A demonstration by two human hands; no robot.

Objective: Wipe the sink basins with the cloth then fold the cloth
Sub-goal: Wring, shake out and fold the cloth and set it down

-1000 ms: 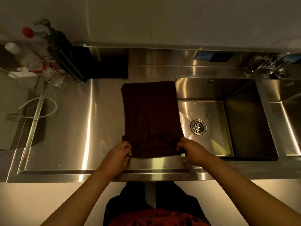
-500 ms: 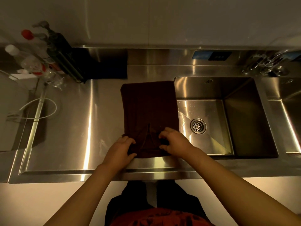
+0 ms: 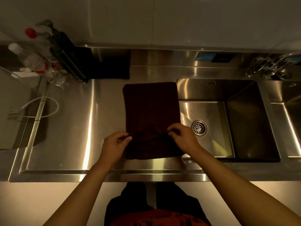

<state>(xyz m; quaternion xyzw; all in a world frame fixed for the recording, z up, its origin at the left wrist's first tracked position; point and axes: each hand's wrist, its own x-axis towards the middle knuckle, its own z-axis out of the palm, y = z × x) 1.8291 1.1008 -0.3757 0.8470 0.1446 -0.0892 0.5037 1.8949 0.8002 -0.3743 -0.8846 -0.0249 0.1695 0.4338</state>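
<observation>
Colours, dim warm light
Cloth (image 3: 150, 110) dark maroon, maybe brown; sink (image 3: 228, 88) silver steel; bottle cap (image 3: 30, 32) red; wall (image 3: 162, 22) whitish.

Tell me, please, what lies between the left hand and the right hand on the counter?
In the head view, the near part of the dark cloth lies between the left hand and the right hand; both hands pinch its bunched fabric.
</observation>
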